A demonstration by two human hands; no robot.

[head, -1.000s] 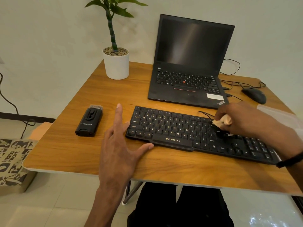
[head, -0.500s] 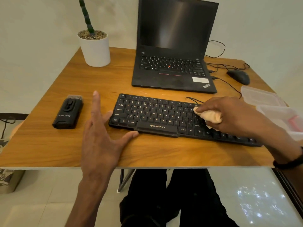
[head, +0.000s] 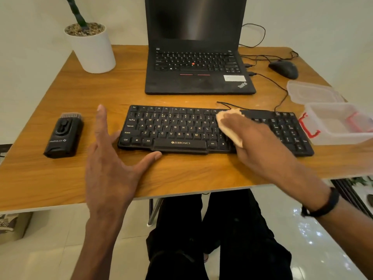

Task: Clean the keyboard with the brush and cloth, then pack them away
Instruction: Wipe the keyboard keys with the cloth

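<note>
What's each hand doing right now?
Left hand: open, fingers spread, thumb at the keyboard front edge.
Right hand: pressing the cloth onto the keys; its grip is hidden.
</note>
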